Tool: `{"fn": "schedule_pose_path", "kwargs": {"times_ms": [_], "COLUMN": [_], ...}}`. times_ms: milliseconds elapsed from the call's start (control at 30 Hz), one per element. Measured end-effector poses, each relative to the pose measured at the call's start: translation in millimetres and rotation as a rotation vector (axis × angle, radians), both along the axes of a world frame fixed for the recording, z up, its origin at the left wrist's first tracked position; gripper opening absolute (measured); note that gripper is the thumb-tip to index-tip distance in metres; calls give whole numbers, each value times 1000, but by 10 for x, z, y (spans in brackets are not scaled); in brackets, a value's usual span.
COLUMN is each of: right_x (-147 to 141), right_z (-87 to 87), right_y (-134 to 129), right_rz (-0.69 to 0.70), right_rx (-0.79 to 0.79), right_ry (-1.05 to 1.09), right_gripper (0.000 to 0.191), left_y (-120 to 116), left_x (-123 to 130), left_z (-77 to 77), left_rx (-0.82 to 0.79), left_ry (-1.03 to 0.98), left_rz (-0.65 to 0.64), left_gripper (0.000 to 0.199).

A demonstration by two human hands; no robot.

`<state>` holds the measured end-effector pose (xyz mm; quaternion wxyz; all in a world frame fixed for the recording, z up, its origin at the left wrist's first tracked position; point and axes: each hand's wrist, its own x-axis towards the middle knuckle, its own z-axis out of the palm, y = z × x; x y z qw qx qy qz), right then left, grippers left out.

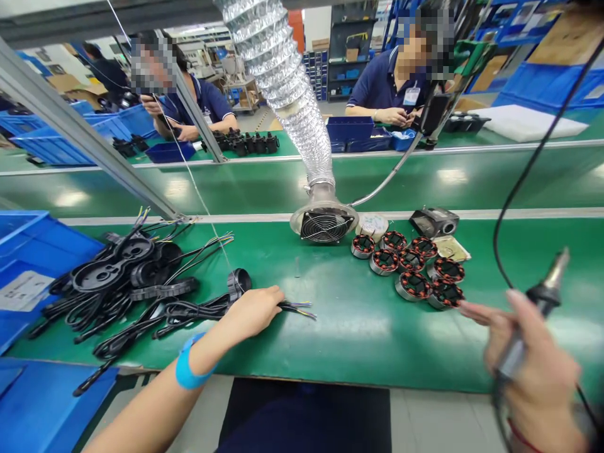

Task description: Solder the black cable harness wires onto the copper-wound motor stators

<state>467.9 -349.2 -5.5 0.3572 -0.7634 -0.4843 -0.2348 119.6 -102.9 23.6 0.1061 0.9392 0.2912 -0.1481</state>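
Observation:
My left hand (257, 311), with a blue band on its wrist, is closed over a black cable near its stripped end. Thin coloured wires (302, 308) stick out to the right of its fingers. A black ring-shaped housing (239, 283) stands just behind this hand. On the right, my blurred right hand (531, 365) holds a soldering iron (542, 292) with a grey handle, its metal tip pointing up and away. The fingertips of that hand reach close to the nearest stator (445, 294), one of several with copper windings; contact is unclear.
Black cables with moulded housings (108, 267) lie heaped at left beside a blue bin (42, 251). A fan-fronted fume duct (325, 223) hangs centrally. A dark metal block (434, 222) sits behind the stators. Two co-workers (387, 88) sit across the bench. A black cord (528, 170) hangs at right.

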Motion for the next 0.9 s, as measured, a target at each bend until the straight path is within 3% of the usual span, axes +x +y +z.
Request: {"fn": "schedule_pose_path", "kwargs": {"times_ms": [133,233,300,367,533,667,800,900], "right_x": [-130,-172,-238,-360,-902,-1271,-1375,-1401], "right_z": [-225,-357,-407,-434,-450,-398,-310,-279], "right_y": [363,579,655,698,827,950,977,967], "right_rz": [89,54,13,86,548,767,771,737], "right_rx": [-312,-379,-383,-350,-329,-331,-296,-319], "right_ry": [-276,-332,-296,-189,12,92,186,259], "right_gripper": [28,30,29,27,24,28,38,47], "left_y": [-262,-412,-450,-440,-310,-189,-115,-93], "left_x": [205,321,324,267,111,207,393,491], "left_z": [-3,-66,-108,-134,-141,-176,-256,-286], "left_rx": [-44,-91,-128,-160,-260,-436,-583,-823], "left_ry": [-46,-63,-110,-174,-344,-494,-623,-759], "left_rz": [-91,-95,-27,56,290,393,494,578], "left_gripper": [18,21,23,33,39,35,39,36]}}
